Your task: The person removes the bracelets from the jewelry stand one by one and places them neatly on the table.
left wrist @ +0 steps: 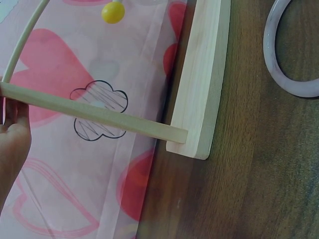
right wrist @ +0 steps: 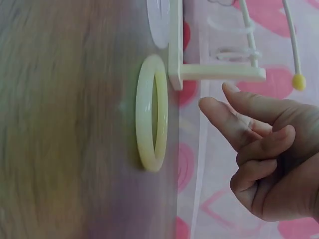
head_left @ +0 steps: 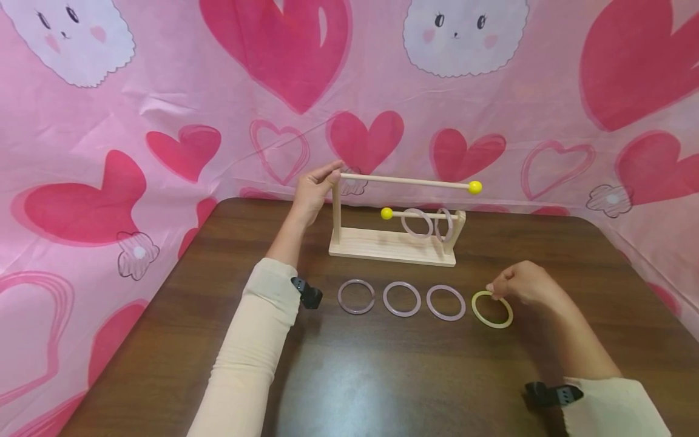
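At the back of the table, my left hand (head_left: 312,194) grips the top of the left post of a wooden bangle stand (head_left: 388,246). The stand has two rods with yellow ball ends. Two pale lilac bangles hang on the lower rod, one a bangle (head_left: 417,235) near its middle. My right hand (head_left: 526,282) hovers by a pale yellow bangle (right wrist: 144,109) lying flat on the table. In the right wrist view, thumb and forefinger are apart from it and hold nothing; the other fingers curl in.
Left of the yellow bangle, a row of lilac bangles lies flat: a left one (head_left: 357,312), a middle one (head_left: 401,315) and a right one (head_left: 446,318). The dark wooden table (head_left: 404,370) meets a pink heart-patterned cloth (head_left: 218,103) behind the stand.
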`<state>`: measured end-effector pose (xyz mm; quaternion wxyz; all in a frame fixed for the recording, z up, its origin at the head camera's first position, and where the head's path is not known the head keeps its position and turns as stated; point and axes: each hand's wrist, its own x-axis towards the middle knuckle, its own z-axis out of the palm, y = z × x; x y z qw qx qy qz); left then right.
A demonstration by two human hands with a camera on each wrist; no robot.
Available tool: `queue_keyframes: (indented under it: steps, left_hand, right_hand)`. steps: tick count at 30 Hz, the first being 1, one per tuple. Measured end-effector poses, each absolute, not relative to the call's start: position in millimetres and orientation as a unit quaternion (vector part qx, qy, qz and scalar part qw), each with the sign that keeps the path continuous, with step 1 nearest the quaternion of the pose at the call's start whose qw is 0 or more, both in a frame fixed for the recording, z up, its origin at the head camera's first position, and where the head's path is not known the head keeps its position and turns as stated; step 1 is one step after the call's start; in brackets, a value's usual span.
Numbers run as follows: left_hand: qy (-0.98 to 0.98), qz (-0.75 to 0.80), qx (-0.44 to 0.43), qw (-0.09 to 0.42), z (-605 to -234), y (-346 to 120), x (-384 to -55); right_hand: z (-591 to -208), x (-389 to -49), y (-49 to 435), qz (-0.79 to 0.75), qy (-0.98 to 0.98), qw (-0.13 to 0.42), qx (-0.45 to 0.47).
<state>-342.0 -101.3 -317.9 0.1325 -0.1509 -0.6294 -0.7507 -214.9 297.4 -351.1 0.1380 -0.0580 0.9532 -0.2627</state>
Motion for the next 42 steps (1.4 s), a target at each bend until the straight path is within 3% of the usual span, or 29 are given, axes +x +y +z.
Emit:
queue_keyframes:
  steps: [8,24,36,42]
  left_hand:
    - [-0.627,-0.754,-0.149,0.130,-317.5,-101.6,-341.2]
    - [-0.623,-0.756,-0.151,0.133,-319.0,-101.6,-342.9]
    - [-0.625,-0.756,-0.141,0.131,-318.5,-100.7,-342.2]
    - [-0.622,-0.759,-0.143,0.130,-319.0,-100.9,-343.0]
  right_hand:
    - [-355.2,-219.4,272.2,-0.270,0.959,0.067,-0.056]
    - [-366.5,-236.8,223.1,-0.410,0.879,-0.227,-0.091]
    - [-366.2,-252.2,193.6,-0.439,0.852,-0.269,-0.095]
    - [-365.3,-258.8,180.9,-0.398,0.877,-0.261,-0.059]
